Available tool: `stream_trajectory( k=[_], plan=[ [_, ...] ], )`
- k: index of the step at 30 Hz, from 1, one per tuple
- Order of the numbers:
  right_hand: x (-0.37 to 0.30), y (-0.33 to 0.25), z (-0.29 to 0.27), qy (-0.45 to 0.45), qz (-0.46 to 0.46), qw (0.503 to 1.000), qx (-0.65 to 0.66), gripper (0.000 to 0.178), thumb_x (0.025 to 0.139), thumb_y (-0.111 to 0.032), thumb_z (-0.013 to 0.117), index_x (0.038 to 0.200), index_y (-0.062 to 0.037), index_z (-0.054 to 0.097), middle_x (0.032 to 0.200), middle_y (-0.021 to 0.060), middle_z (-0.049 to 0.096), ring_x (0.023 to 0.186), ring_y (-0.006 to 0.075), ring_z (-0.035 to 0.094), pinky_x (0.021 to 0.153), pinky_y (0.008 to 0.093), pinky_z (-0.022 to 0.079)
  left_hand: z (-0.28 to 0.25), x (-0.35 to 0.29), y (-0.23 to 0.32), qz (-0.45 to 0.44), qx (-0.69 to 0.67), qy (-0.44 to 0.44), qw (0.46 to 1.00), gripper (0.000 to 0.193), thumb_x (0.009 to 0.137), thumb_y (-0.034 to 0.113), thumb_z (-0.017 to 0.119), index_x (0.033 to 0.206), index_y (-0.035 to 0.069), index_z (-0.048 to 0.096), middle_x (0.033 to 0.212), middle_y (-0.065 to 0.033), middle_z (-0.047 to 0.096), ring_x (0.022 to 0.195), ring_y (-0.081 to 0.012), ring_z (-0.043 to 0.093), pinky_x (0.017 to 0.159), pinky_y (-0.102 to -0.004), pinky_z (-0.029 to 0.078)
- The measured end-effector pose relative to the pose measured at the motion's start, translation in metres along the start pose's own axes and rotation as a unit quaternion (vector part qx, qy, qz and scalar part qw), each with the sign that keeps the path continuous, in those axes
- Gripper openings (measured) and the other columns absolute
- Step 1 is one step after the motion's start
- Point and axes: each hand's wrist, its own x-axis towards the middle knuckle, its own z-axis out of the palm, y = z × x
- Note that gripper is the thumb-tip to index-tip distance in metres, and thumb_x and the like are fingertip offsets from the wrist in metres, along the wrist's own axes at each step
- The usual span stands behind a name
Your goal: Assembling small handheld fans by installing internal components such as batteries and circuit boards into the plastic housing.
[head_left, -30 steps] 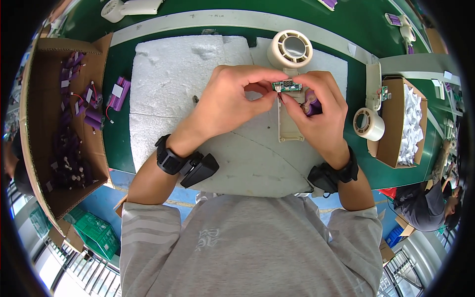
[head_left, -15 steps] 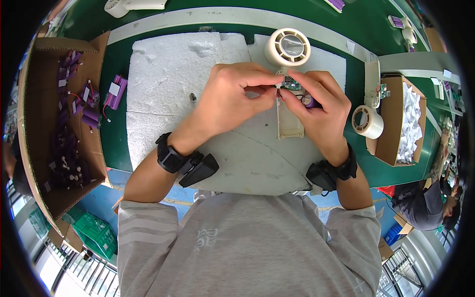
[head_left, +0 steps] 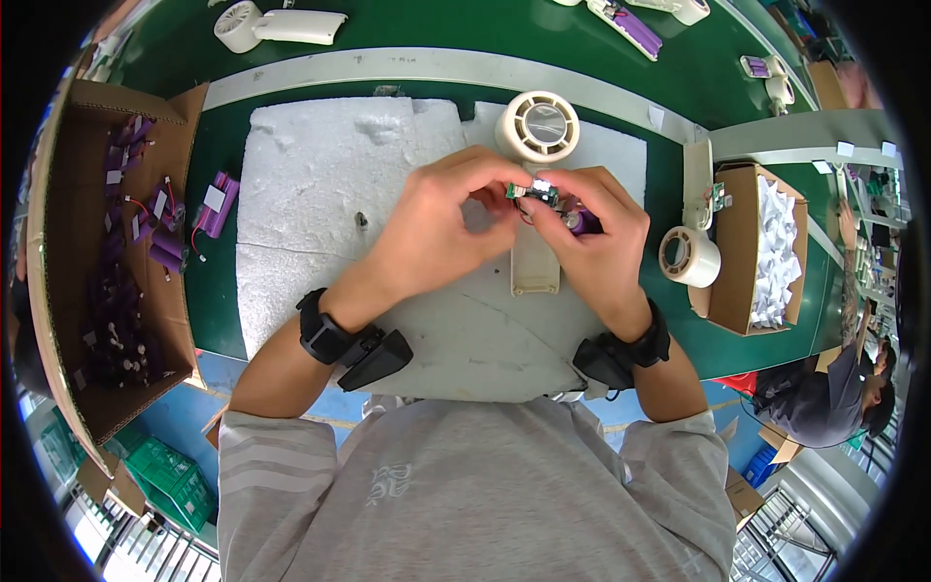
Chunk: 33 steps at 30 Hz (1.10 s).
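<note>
A small green circuit board (head_left: 547, 194) is held between both hands, above a cream handheld fan housing. My left hand (head_left: 441, 218) is closed, its fingertips pinching at the board's left end, where a pale connector and thin wires show. My right hand (head_left: 603, 238) grips the board's right part with thumb and forefinger. Under its fingers sits a purple battery cell (head_left: 582, 222), partly hidden. The fan housing's round head (head_left: 539, 126) points away from me, and its open handle shell (head_left: 535, 267) runs toward me below the hands. Everything rests on a white foam sheet (head_left: 330, 194).
At left stands a cardboard box (head_left: 179, 335) of purple battery packs, with one battery pack (head_left: 215, 205) beside it. To the right are another fan housing (head_left: 690, 256) and a box of white paper pieces (head_left: 776, 257). More fan parts (head_left: 291, 26) lie across the green bench. A co-worker (head_left: 824, 398) is at far right.
The circuit board has been lifted and tilted out of the handle shell, and both hands have moved with it. The whole view has shifted slightly.
</note>
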Motion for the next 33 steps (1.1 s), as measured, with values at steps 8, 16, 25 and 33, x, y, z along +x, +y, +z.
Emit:
stream_trajectory(
  k=[8, 16, 25, 33],
  plan=[
    [0.002, -0.004, -0.004, -0.004, 0.038, 0.999, 0.017, 0.021, 0.076, -0.002, 0.077, 0.095, -0.0015, 0.068, 0.087, 0.0057, 0.066, 0.066, 0.0096, 0.056, 0.058, 0.0219, 0.046, 0.005, -0.001, 0.006, -0.087, 0.02, -0.018, 0.996, 0.036, 0.076, -0.009, 0.067, 0.109, 0.002, 0.057, 0.105, -0.0077, 0.057, 0.08, -0.0139, 0.063, 0.07, -0.0261, 0.055],
    [0.006, -0.005, -0.008, -0.031, 0.096, 0.995, -0.007, 0.015, 0.079, -0.005, 0.074, 0.091, 0.0, 0.067, 0.083, 0.0053, 0.065, 0.064, 0.009, 0.055, 0.057, 0.0221, 0.045, 0.006, -0.004, 0.007, -0.12, 0.036, 0.013, 0.992, 0.02, 0.075, -0.002, 0.071, 0.094, -0.001, 0.062, 0.088, -0.0092, 0.06, 0.069, -0.0168, 0.065, 0.064, -0.0282, 0.055],
    [0.007, -0.001, -0.011, -0.048, 0.079, 0.996, 0.004, 0.014, 0.077, -0.004, 0.075, 0.09, -0.0006, 0.068, 0.081, 0.0065, 0.064, 0.063, 0.0118, 0.059, 0.056, 0.024, 0.047, -0.001, -0.004, 0.008, -0.167, -0.012, -0.008, 0.986, 0.015, 0.078, 0.006, 0.073, 0.083, -0.002, 0.062, 0.084, -0.0104, 0.064, 0.065, -0.017, 0.066, 0.061, -0.0285, 0.054],
    [0.009, 0.0, -0.017, -0.096, 0.03, 0.995, -0.014, 0.018, 0.077, -0.002, 0.074, 0.094, -0.0002, 0.069, 0.087, 0.0057, 0.064, 0.066, 0.0112, 0.058, 0.059, 0.0236, 0.047, 0.001, 0.001, 0.011, -0.219, -0.025, -0.017, 0.975, 0.031, 0.074, 0.005, 0.071, 0.099, 0.005, 0.053, 0.087, -0.0083, 0.067, 0.065, -0.0185, 0.065, 0.06, -0.0314, 0.052]
  ],
)
